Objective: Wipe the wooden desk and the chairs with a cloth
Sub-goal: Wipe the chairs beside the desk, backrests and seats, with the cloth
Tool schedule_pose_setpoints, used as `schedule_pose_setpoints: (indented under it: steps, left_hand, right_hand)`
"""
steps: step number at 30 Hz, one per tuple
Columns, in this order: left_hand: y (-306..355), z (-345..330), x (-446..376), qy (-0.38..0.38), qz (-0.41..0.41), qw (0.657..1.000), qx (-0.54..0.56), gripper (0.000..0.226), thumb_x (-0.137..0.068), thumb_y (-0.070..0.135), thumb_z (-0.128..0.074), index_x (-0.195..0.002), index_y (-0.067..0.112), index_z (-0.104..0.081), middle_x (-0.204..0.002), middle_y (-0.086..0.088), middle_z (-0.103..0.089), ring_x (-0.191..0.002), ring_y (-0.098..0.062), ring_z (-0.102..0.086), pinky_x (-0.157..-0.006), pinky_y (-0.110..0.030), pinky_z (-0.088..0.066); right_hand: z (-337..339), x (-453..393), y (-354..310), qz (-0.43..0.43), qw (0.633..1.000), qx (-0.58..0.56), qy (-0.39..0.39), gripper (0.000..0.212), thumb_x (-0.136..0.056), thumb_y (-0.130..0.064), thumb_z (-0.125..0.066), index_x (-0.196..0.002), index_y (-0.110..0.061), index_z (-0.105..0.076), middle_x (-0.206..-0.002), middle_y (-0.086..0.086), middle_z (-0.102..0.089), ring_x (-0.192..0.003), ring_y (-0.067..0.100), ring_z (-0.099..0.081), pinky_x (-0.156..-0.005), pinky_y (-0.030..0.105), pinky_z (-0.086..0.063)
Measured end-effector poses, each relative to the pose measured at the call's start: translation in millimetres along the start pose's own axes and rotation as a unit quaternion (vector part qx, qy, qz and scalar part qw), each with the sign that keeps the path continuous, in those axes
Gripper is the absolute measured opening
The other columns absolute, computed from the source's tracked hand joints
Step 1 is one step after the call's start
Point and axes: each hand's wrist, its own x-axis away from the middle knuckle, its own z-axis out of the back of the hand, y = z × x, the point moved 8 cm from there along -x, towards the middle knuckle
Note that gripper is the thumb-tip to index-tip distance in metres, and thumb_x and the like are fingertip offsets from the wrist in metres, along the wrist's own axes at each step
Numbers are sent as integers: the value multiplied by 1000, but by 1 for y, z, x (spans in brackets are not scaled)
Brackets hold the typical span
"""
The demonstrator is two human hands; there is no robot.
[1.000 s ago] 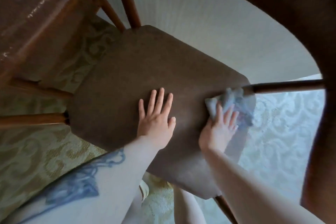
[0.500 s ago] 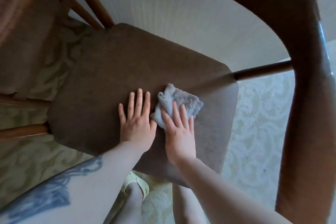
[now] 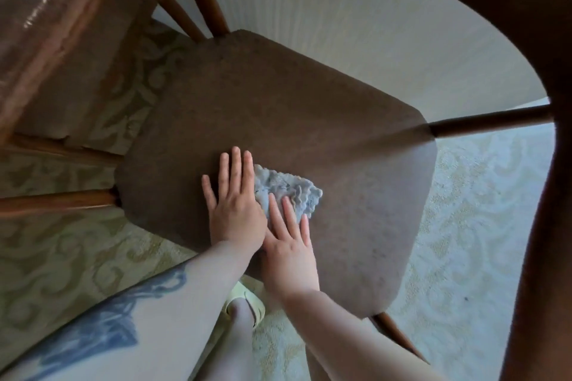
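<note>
A brown padded chair seat (image 3: 294, 108) fills the middle of the head view, seen from above. A crumpled pale blue cloth (image 3: 288, 189) lies on its near part. My right hand (image 3: 289, 244) presses flat on the cloth's near edge, fingers extended over it. Beside it, my left hand (image 3: 233, 207) rests flat on the seat with fingers apart, its edge touching the cloth's left side. The chair's dark curved wooden backrest (image 3: 551, 195) arcs along the right, joined by a wooden spindle (image 3: 489, 120).
A glossy wooden desk edge (image 3: 46, 25) and wooden rails (image 3: 55, 201) stand at the left. Patterned carpet (image 3: 464, 226) covers the floor. A pale wall (image 3: 340, 9) rises behind. My foot in a light sandal (image 3: 244, 300) is below the seat's front.
My right hand slid the cloth from the seat's right edge leftward to the middle, up against my left hand. The left hand stayed flat on the seat.
</note>
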Motion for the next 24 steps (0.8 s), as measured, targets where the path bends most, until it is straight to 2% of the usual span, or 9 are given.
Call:
schedule_pose_setpoints:
  steps: [3,5,8,11,13,15,16,18,24]
  left_hand:
    - [-39,6,3,25,34,999,5,74,-88,26,-49,-154,16,-16,-162,-4,-11,-149,-22,-6,-115,-54,-8]
    - [-60,5,7,32,54,998,9,72,-89,32,-50,-153,14,-21,-161,-5,-15,-148,-23,-9,-114,-56,-12]
    - [-78,5,15,36,110,993,30,73,-92,36,-48,-154,14,-17,-162,-7,-9,-148,-26,-7,-115,-55,-10]
    - [-90,1,24,30,192,978,72,75,-94,37,-49,-155,15,-10,-162,-9,-2,-149,-29,-3,-116,-56,-8]
    - [-95,3,27,35,212,973,86,75,-95,37,-46,-155,15,-8,-162,-9,-1,-149,-29,-1,-116,-55,-8]
    - [-101,8,28,40,218,970,102,76,-94,34,-46,-155,14,-6,-162,-9,2,-149,-28,2,-117,-52,-5]
    - [-106,10,29,43,229,966,114,78,-92,30,-49,-154,11,-5,-162,-10,3,-149,-28,2,-118,-48,-3]
    - [-119,14,36,37,248,958,136,86,-85,21,-55,-152,2,-6,-161,-14,4,-149,-28,2,-120,-41,0]
    - [-143,0,72,-29,184,973,139,83,-93,16,-47,-153,17,10,-155,6,26,-147,-15,15,-121,-39,0]
  right_hand:
    - [14,-28,41,160,981,108,-26,64,-86,-19,-49,-148,-33,-36,-161,-2,-19,-149,21,-13,-118,49,-21]
    - [41,-40,111,-48,996,76,28,60,-92,-16,-48,-149,-30,-35,-162,1,-15,-149,23,-9,-119,49,-16]
    - [53,-7,160,-427,899,-17,89,64,-96,-18,-44,-155,-28,-20,-163,7,-3,-149,28,1,-119,51,-6]
    - [45,-29,120,-491,864,-50,100,67,-97,-22,-45,-155,-33,-14,-163,7,2,-149,31,3,-116,53,-6]
    - [38,-80,70,-387,918,-54,68,66,-98,-27,-44,-154,-36,-11,-163,5,6,-149,29,7,-117,52,-3]
    - [18,-124,-10,-115,993,-3,-6,62,-99,-31,-40,-154,-39,-12,-163,2,8,-149,26,13,-119,51,3]
    - [4,-127,-53,50,996,34,-58,61,-100,-32,-39,-153,-39,-12,-163,0,9,-148,25,16,-119,51,4]
    - [-23,-98,-98,298,937,111,-145,60,-100,-34,-37,-153,-40,-10,-161,-3,15,-147,22,21,-119,49,8]
    - [-17,-49,-30,575,774,199,-174,72,-85,-28,-67,-147,-41,-34,-162,-8,-14,-150,20,-4,-120,45,-8]
